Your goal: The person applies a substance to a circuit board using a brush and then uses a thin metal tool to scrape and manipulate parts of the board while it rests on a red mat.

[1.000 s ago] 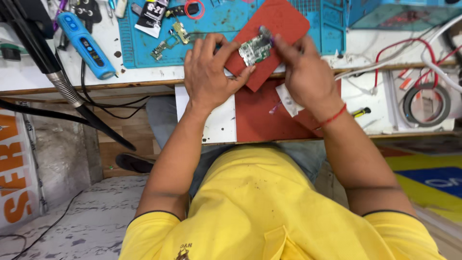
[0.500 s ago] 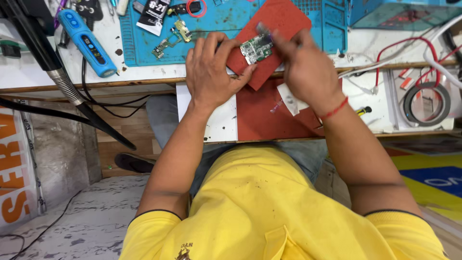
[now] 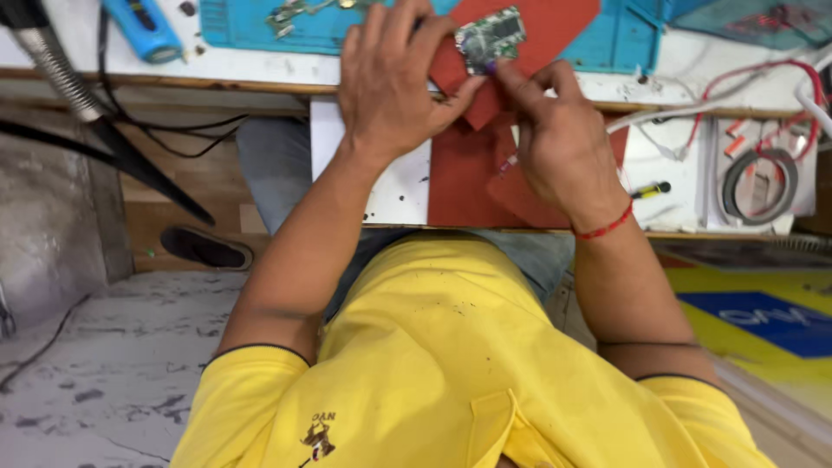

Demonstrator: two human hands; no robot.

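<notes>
My left hand (image 3: 390, 87) lies over the red mat (image 3: 555, 26) at twelve o'clock on the desk (image 3: 260, 65), its fingers spread and curled rather than closed, the thumb pressing down beside the small green circuit board (image 3: 490, 36); whether the fingertips pinch the board's far edge I cannot tell, since they run out of the top of the view. The board rests on that mat, just at one o'clock from my left thumb. My right hand (image 3: 559, 143) sits at three o'clock of the left, its grip closed tight around a thin tool (image 3: 507, 161) whose purple tip meets the board's near edge. A red thread band (image 3: 604, 229) circles my right wrist. A second red sheet (image 3: 464, 178) lies under my right hand on the lower shelf, touching a white panel (image 3: 394, 186) on its nine o'clock side. Out at three o'clock are a coil of grey cable (image 3: 763, 186), red wires (image 3: 745, 74) and a small yellow-handled screwdriver (image 3: 650, 189). At ten o'clock a blue handheld tool (image 3: 143, 30) lies beside the teal work mat (image 3: 251, 26).
</notes>
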